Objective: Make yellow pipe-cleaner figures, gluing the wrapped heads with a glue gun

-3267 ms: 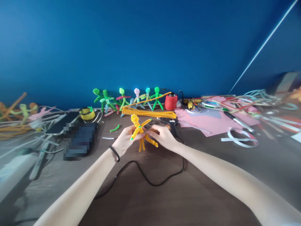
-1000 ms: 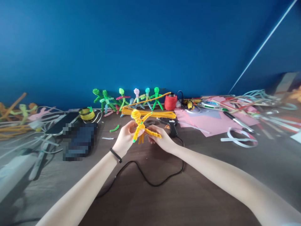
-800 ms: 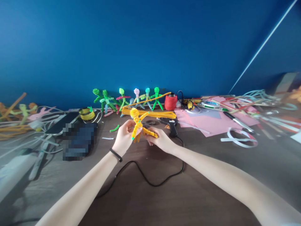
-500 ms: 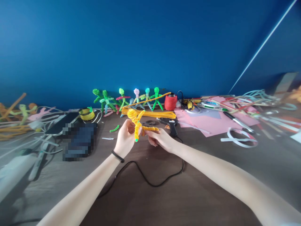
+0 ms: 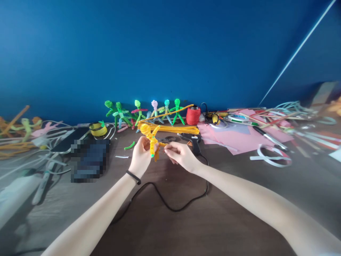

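I hold a small yellow-orange pipe-cleaner figure (image 5: 150, 139) above the brown table, near its middle. My left hand (image 5: 140, 159) grips the figure's body, its green-tipped arm hanging in front of my fingers. My right hand (image 5: 179, 155) pinches one of the figure's limbs from the right. A bundle of straight orange pipe cleaners (image 5: 170, 128) lies just behind the figure.
A row of finished green, pink and blue figures (image 5: 144, 112) stands at the blue wall, beside a red yarn spool (image 5: 193, 116). A black glue gun (image 5: 194, 141) lies behind my right hand, its cord (image 5: 170, 204) looping under my wrists. Pink paper (image 5: 239, 137) and strips crowd the right; a dark pouch (image 5: 89, 158) lies left.
The figure has been turned and tilted in my hands; its head has shifted left and its spread limbs have folded in. My right hand has moved in to pinch a limb.
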Available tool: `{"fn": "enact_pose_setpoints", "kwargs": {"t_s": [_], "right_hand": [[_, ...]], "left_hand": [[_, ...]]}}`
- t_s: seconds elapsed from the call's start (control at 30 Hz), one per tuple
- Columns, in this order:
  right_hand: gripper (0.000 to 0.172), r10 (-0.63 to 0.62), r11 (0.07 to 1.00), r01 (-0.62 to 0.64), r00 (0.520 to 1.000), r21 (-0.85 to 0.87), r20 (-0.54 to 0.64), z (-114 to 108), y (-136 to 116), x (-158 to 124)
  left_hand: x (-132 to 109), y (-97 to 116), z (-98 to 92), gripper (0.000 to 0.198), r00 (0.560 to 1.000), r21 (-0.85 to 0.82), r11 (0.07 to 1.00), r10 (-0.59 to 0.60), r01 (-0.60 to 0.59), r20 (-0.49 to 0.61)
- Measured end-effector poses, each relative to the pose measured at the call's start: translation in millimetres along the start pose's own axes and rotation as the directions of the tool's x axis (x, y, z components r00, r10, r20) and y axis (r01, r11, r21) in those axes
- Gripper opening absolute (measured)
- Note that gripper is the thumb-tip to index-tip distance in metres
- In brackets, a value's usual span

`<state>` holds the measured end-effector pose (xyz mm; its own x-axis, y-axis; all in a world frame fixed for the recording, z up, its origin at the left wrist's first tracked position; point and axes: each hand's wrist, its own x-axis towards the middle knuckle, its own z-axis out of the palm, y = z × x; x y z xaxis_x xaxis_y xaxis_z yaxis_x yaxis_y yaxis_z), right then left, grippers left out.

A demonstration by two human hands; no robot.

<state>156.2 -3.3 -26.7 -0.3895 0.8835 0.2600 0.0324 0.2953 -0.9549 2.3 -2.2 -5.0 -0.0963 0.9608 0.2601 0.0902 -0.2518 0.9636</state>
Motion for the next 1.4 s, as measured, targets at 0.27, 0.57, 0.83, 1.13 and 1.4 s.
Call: {"fn": "enact_pose_setpoints", "kwargs": {"t_s": [0.27, 0.57, 0.83, 1.13, 1.4], "right_hand": [[0.022, -0.319, 0.799, 0.224, 0.945, -0.559, -0.077, -0.6, 3.9, -3.9], [0.027, -0.239, 0.71, 0.131, 0.969, -0.692, -0.062, -2.5, 4.2, -2.7], [0.027, -0.248, 0.681, 0.132, 0.967, -0.721, -0.057, -3.0, 2.3, -3.7], [0.022, -0.156, 0.879, 0.078, 0.98, -0.47, -0.128, -6.4, 0.9, 3.5], [0.013, -0.014, 0.997, 0.005, 0.994, -0.081, -0.108, -5.4, 7.8, 8.8]], "left_hand": [[-1.2, -0.8, 1.0, 0.031, 0.995, -0.135, 0.987, -0.072, 0.081, 0.071], [-4.5, 1.1, 2.8, 0.028, 0.985, -0.101, 0.986, -0.119, 0.131, 0.121], [-2.7, 3.0, 2.0, 0.03, 0.977, -0.117, 0.986, -0.095, 0.118, 0.189], [-3.1, 9.9, 2.7, 0.029, 0.948, 0.024, 0.996, -0.09, 0.086, 0.304], [-2.9, 7.8, 0.0, 0.028, 0.943, 0.059, 0.998, -0.045, 0.027, 0.331]]}}
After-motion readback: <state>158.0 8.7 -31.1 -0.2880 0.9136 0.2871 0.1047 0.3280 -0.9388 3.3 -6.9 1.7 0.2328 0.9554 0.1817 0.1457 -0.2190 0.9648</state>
